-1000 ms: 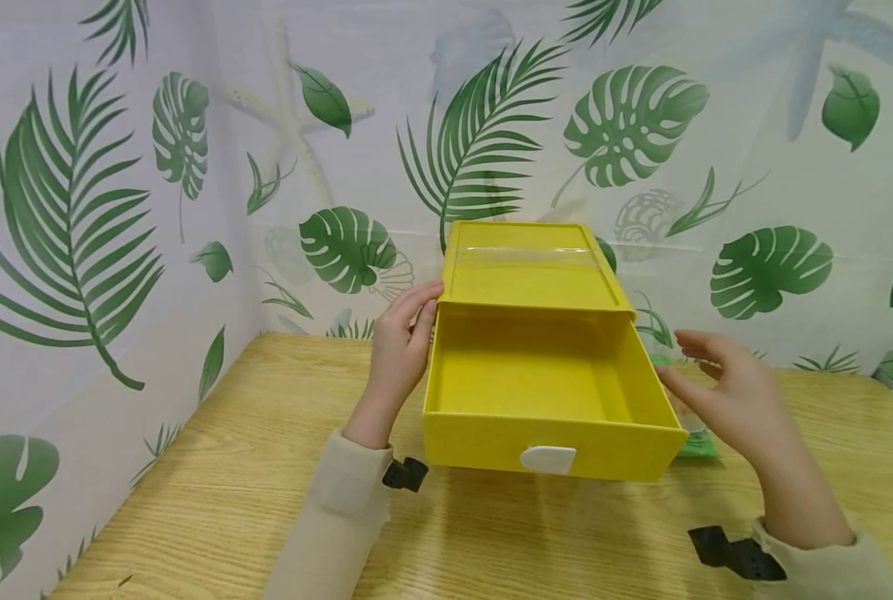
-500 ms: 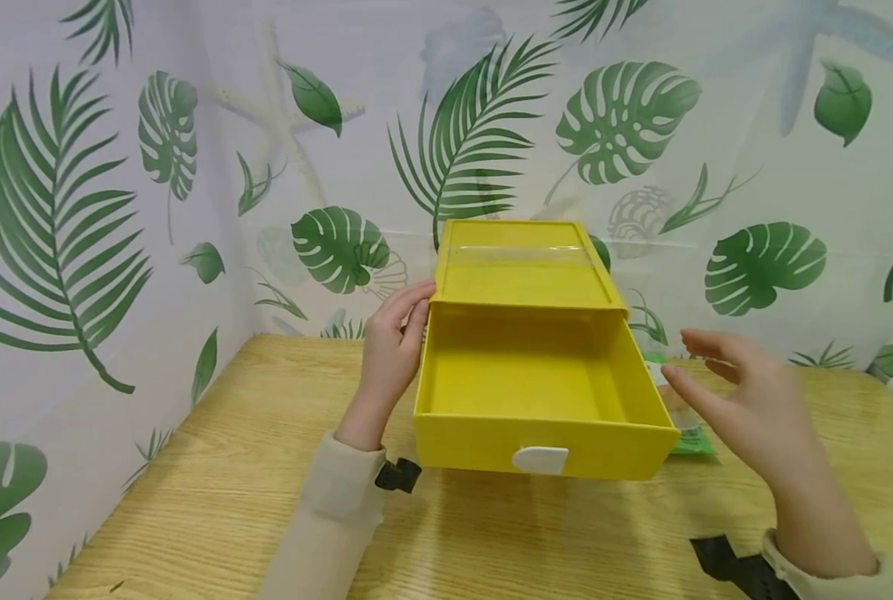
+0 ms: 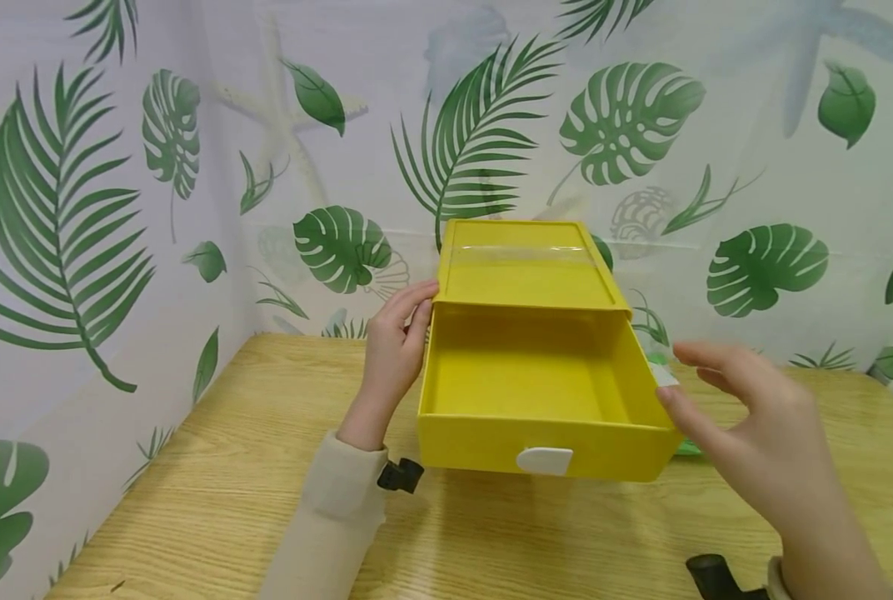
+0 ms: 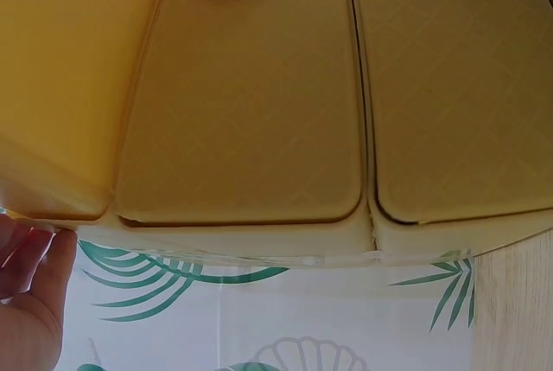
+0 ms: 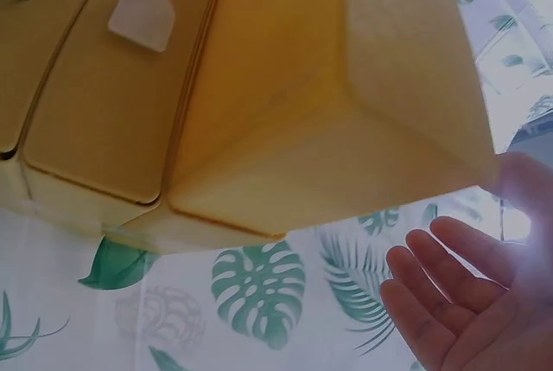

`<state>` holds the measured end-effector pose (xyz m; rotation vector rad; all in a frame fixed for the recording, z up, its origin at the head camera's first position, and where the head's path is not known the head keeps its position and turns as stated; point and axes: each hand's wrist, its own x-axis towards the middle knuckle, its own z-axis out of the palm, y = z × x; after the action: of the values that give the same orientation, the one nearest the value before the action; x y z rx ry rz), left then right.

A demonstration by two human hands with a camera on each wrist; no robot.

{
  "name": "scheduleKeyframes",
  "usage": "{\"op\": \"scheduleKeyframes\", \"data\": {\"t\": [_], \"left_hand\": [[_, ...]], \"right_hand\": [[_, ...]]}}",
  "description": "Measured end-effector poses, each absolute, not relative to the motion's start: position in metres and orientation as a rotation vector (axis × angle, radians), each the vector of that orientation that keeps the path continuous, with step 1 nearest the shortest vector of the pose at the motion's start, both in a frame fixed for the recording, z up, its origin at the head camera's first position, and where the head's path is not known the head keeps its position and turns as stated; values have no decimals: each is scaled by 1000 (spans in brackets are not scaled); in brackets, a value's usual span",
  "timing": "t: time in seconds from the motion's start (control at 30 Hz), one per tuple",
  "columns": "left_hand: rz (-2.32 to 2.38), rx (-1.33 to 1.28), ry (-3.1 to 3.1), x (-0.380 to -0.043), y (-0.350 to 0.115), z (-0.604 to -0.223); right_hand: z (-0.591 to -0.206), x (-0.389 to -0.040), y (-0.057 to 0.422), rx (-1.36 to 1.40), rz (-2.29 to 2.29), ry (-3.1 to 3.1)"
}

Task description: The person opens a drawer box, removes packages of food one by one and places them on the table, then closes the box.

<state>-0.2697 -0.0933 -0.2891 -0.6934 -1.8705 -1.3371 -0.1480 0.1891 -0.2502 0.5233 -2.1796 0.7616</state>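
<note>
A yellow drawer unit (image 3: 529, 275) stands on the table, its top drawer (image 3: 547, 450) pulled out toward me. The drawer's bare yellow floor shows, and a white tab handle (image 3: 545, 461) sits on its front. My left hand (image 3: 396, 346) rests its fingers against the unit's left side, near the top edge. To the right of the drawer, my right hand (image 3: 761, 433) is held with fingers spread and relaxed. Its thumb overlaps the drawer's right wall near the front corner; in the right wrist view, the palm and fingers (image 5: 449, 250) show nothing gripped.
Lower closed drawers (image 4: 242, 103) show in the wrist views, one with a white handle (image 5: 145, 18). A green packet (image 3: 689, 448) lies partly hidden beyond the drawer's right side. Leaf-patterned cloth (image 3: 341, 167) hangs behind the wooden table (image 3: 214, 500).
My right hand has shifted a little right and lower, its thumb closer to the drawer's right wall than half a second ago. My left hand and the drawer hold their places.
</note>
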Motion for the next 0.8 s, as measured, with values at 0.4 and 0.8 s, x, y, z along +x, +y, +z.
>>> {"op": "scheduleKeyframes", "data": {"t": [0.4,0.8], "left_hand": [[-1330,-687,-1875,-269,-93,-289],[-1347,-697,-1865,-270,-93,-290]], "right_hand": [[-248,-128,166,769,620,-1941],[-256,-128,142,1041,636,-1747]]}}
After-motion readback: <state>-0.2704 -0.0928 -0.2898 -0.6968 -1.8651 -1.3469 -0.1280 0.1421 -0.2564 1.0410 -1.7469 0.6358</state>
